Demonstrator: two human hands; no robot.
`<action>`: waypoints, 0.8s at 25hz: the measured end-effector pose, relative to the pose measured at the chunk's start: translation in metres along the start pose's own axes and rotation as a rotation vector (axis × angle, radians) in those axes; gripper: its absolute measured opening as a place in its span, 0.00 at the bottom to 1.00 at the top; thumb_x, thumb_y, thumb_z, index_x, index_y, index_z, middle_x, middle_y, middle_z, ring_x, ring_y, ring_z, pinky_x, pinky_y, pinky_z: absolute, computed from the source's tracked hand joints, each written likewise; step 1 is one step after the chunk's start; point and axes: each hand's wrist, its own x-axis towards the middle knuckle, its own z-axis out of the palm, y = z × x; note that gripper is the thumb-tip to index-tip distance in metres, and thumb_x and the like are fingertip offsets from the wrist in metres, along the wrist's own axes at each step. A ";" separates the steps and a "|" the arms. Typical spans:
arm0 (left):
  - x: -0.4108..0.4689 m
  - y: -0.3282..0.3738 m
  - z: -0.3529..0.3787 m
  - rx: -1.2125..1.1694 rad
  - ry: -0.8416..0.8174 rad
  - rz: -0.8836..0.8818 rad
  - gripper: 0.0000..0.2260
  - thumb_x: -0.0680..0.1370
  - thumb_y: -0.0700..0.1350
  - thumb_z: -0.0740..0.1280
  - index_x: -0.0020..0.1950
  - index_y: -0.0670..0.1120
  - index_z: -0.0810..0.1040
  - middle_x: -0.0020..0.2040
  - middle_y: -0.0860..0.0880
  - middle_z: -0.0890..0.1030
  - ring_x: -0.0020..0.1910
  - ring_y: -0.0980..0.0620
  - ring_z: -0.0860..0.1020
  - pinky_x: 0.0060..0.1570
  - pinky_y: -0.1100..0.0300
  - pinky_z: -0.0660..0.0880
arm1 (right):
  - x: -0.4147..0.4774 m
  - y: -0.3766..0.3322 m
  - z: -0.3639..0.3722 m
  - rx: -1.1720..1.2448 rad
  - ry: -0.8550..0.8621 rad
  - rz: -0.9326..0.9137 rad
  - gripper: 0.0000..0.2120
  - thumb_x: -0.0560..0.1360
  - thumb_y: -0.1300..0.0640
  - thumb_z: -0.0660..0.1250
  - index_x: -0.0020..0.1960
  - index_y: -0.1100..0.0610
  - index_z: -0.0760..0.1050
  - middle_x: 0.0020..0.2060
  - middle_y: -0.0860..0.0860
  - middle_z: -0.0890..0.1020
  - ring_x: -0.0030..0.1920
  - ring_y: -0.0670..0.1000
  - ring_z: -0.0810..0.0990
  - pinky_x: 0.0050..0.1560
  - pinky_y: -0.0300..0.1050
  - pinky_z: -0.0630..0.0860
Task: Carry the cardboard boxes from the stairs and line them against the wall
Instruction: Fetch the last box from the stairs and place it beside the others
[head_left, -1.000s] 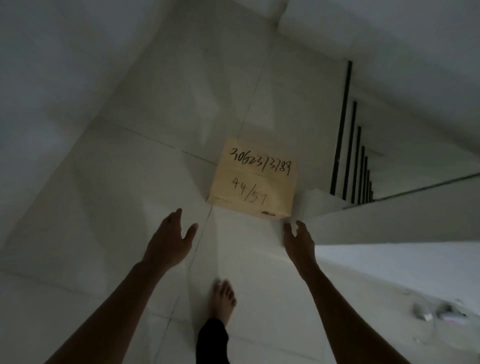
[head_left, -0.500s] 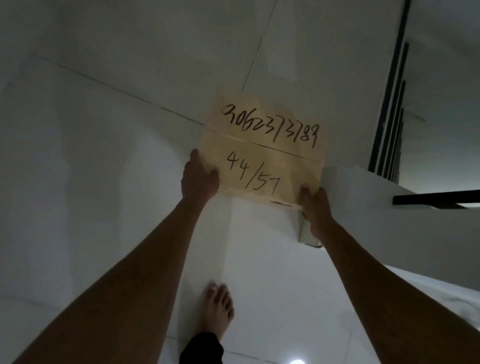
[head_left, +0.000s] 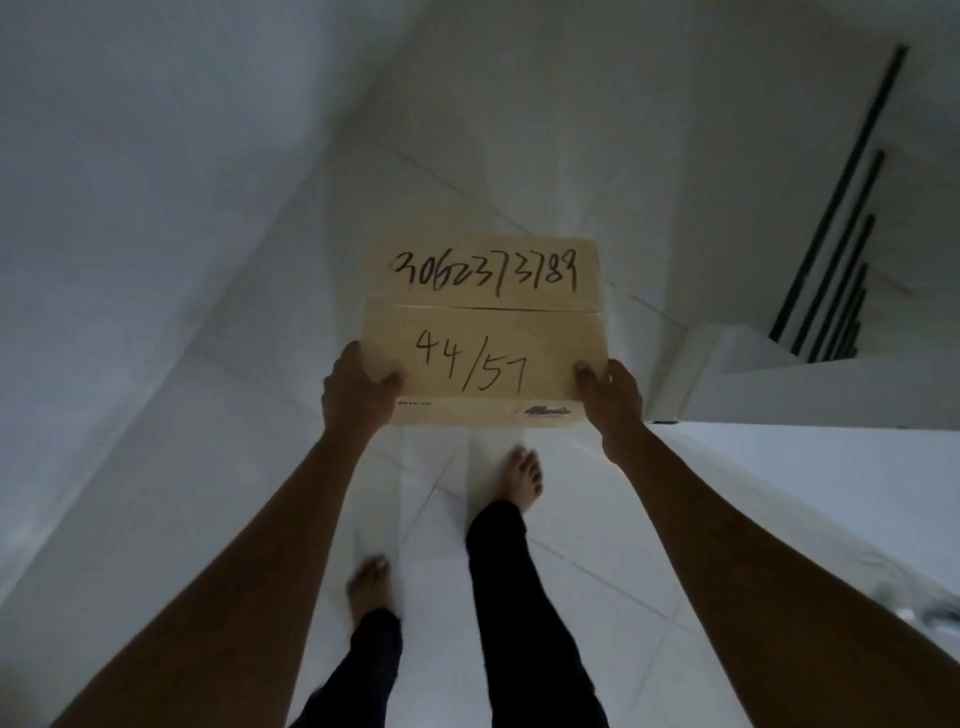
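Note:
A tan cardboard box (head_left: 485, 322) with black handwritten numbers on its top is held up in front of me, off the floor. My left hand (head_left: 358, 392) grips its near left corner, thumb on the top face. My right hand (head_left: 610, 397) grips the near right corner the same way. Both arms are stretched forward. The box's underside and far side are hidden.
A white wall (head_left: 130, 218) runs along the left. The white tiled floor (head_left: 587, 545) lies below, with my bare feet on it. A white stair step (head_left: 737, 358) and dark railing bars (head_left: 836, 270) are at the right. A white ledge (head_left: 831, 483) runs along the lower right.
My hands reached out from open, closed on the box's near corners and lifted it off the floor by the stair corner. My feet have stepped forward beneath it.

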 end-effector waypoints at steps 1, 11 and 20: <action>-0.030 -0.020 -0.036 -0.027 0.032 -0.016 0.26 0.75 0.47 0.72 0.71 0.43 0.70 0.67 0.41 0.78 0.65 0.38 0.76 0.63 0.41 0.76 | -0.040 -0.009 0.009 -0.029 -0.022 -0.027 0.23 0.81 0.48 0.62 0.68 0.63 0.72 0.64 0.61 0.79 0.63 0.64 0.77 0.65 0.60 0.75; -0.252 -0.305 -0.242 -0.238 0.383 -0.254 0.27 0.74 0.48 0.74 0.71 0.45 0.72 0.63 0.42 0.81 0.60 0.40 0.80 0.56 0.45 0.79 | -0.341 0.004 0.187 -0.299 -0.324 -0.438 0.22 0.83 0.50 0.62 0.69 0.65 0.72 0.63 0.62 0.80 0.62 0.64 0.78 0.57 0.50 0.73; -0.381 -0.559 -0.293 -0.748 0.624 -0.551 0.32 0.73 0.40 0.75 0.75 0.43 0.68 0.70 0.41 0.76 0.67 0.41 0.75 0.63 0.40 0.76 | -0.536 0.072 0.366 -0.493 -0.522 -0.746 0.21 0.83 0.52 0.62 0.69 0.66 0.71 0.63 0.63 0.80 0.62 0.66 0.79 0.59 0.51 0.73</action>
